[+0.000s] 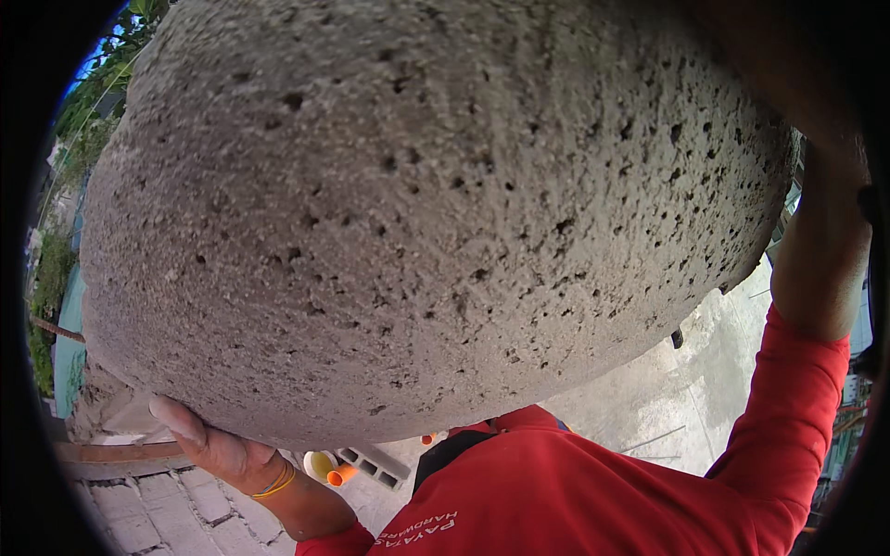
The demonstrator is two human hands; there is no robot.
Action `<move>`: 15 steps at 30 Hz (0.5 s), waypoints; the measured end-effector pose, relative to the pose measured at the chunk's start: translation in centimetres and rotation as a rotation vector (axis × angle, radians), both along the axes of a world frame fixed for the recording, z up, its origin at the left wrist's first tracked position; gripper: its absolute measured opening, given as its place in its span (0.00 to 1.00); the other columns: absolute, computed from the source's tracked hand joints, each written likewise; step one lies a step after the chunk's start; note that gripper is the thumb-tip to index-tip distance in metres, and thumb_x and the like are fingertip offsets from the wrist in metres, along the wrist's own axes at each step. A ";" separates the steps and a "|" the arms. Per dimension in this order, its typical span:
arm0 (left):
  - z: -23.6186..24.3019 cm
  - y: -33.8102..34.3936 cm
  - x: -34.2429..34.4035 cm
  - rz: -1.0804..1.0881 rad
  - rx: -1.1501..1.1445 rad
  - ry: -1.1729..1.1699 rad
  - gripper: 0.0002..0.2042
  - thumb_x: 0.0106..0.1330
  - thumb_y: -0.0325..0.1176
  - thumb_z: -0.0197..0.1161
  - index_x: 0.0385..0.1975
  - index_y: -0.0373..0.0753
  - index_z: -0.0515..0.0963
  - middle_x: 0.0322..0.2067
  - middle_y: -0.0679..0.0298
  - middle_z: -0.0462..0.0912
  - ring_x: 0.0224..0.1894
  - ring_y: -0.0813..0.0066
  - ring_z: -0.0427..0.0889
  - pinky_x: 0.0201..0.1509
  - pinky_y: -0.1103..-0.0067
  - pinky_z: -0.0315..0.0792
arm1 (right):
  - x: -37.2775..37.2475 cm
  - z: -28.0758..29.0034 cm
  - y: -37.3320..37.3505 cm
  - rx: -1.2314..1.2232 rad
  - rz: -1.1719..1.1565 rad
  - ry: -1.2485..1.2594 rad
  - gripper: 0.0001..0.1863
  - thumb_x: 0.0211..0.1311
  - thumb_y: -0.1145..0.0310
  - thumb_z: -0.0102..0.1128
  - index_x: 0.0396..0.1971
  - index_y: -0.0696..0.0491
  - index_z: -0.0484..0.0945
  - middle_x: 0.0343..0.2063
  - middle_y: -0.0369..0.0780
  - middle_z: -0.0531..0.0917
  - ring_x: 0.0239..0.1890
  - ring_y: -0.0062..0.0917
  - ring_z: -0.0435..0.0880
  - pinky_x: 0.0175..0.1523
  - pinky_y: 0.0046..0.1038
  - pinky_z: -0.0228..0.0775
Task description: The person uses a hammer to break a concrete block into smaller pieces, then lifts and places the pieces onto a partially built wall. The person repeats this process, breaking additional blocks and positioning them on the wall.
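Note:
A grey concrete block (445, 222), rough and full of small pits, fills most of the view very close up. My left hand (218, 449) is at its lower left edge, thumb toward the block and the other fingers mostly hidden. Yellow bands circle that wrist. On the far right my right forearm rises in a red sleeve (788, 417). My right hand (774, 65) is a dark, shadowed shape across the block's upper right corner; its fingers do not show.
Below lies a pale concrete floor (640, 417) with a grey hollow block (374, 466), an orange pipe end (341, 474) and a pale round container (320, 463). A block wall (176, 510) stands at lower left. A rusty bar (57, 328) juts in from the left, near greenery.

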State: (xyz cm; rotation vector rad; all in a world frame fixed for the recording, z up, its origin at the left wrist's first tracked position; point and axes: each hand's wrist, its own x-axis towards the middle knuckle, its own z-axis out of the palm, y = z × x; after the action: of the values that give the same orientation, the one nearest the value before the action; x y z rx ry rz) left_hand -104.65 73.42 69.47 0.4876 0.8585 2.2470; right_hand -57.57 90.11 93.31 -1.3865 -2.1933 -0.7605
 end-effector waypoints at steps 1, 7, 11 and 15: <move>-0.5 0.0 0.5 -0.025 0.007 -0.001 0.32 0.75 0.53 0.59 0.72 0.39 0.65 0.69 0.56 0.71 0.69 0.54 0.71 0.73 0.59 0.66 | 0.6 -0.3 0.2 -0.012 -0.021 -0.001 0.36 0.60 0.36 0.63 0.16 0.60 0.79 0.12 0.43 0.76 0.18 0.33 0.79 0.29 0.35 0.75; -3.8 -0.3 1.7 -0.226 0.158 0.000 0.35 0.73 0.53 0.61 0.73 0.38 0.63 0.69 0.56 0.71 0.68 0.55 0.71 0.73 0.58 0.65 | 1.5 -1.8 1.1 -0.041 -0.048 0.006 0.35 0.58 0.37 0.65 0.16 0.60 0.79 0.14 0.42 0.76 0.19 0.32 0.79 0.29 0.34 0.74; -3.8 -2.6 1.7 -0.220 0.211 0.058 0.36 0.71 0.52 0.63 0.73 0.39 0.63 0.68 0.57 0.72 0.68 0.55 0.72 0.73 0.58 0.65 | 1.2 -3.3 0.3 -0.055 -0.035 0.006 0.34 0.56 0.38 0.67 0.17 0.60 0.79 0.14 0.42 0.76 0.20 0.31 0.78 0.30 0.33 0.74; -2.1 -0.7 5.2 -0.055 0.244 0.071 0.33 0.72 0.50 0.62 0.72 0.39 0.64 0.67 0.56 0.73 0.67 0.56 0.74 0.72 0.57 0.67 | 1.1 -3.7 -0.5 -0.045 0.016 -0.022 0.34 0.55 0.38 0.69 0.17 0.60 0.79 0.15 0.42 0.76 0.21 0.30 0.78 0.30 0.32 0.73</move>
State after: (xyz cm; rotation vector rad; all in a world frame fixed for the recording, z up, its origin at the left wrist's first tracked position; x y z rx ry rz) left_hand -99.42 72.73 67.38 0.6980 0.5999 2.3060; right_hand -56.46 89.57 89.60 -1.3864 -2.2485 -0.7281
